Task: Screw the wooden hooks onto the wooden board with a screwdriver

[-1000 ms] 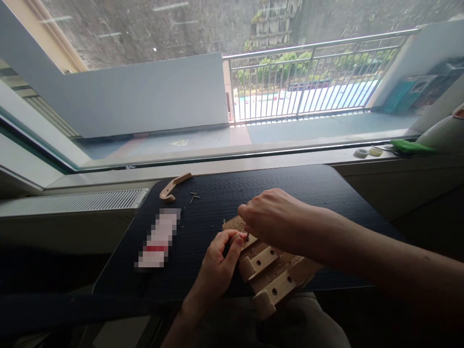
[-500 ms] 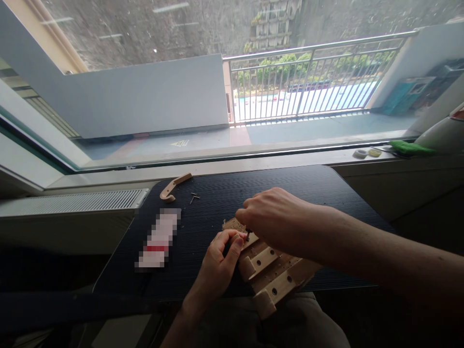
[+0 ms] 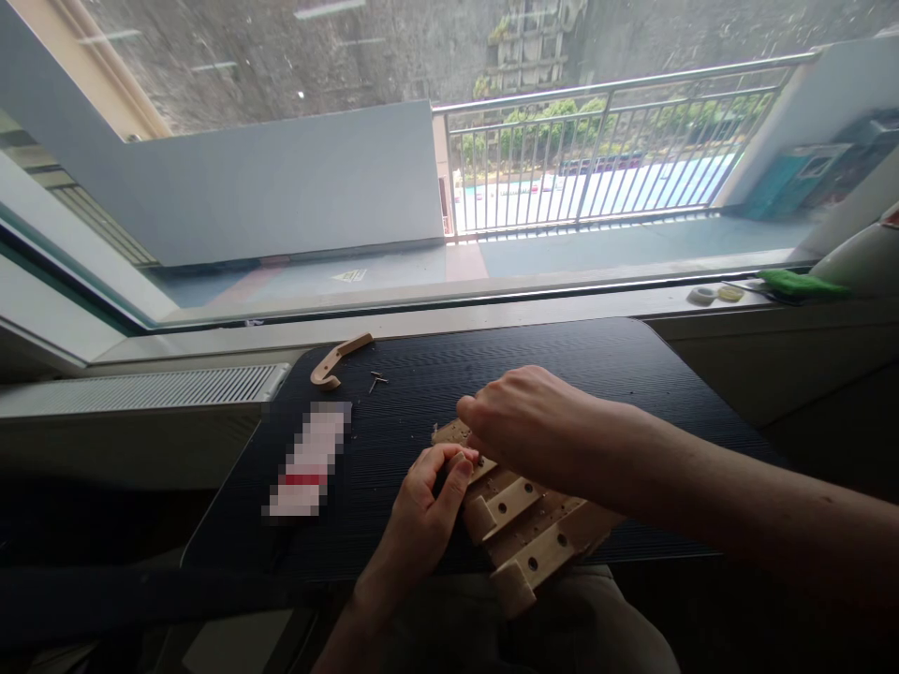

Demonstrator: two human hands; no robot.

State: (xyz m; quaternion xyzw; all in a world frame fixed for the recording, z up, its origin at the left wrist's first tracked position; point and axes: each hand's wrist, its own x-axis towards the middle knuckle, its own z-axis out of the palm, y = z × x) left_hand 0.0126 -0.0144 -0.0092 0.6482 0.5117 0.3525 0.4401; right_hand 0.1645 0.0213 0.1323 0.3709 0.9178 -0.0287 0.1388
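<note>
My left hand (image 3: 425, 491) is closed, thumb and fingers pinching the near end of a wooden hook (image 3: 484, 465) on a wooden board (image 3: 449, 432). Just above that hook, my right hand (image 3: 523, 407) is a fist around what looks like a screwdriver; its handle is hidden. Two more wooden hooks, a middle one (image 3: 516, 504) and a near one (image 3: 548, 552), lie side by side across the board, each showing two dark holes. The board is tilted at the table's front edge, above my lap, and has small holes in its face.
On the black table (image 3: 393, 440) lie a loose J-shaped wooden hook (image 3: 337, 363), several screws (image 3: 377, 380) and a blurred-out pink-white item (image 3: 309, 459). Behind is a windowsill with tape rolls (image 3: 702, 296) and a green cloth-like thing (image 3: 801, 283). A radiator (image 3: 211, 388) stands left.
My right fist has sunk slightly and turned a little, covering more of the dark shaft that showed below it. My left hand and the board have hardly moved.
</note>
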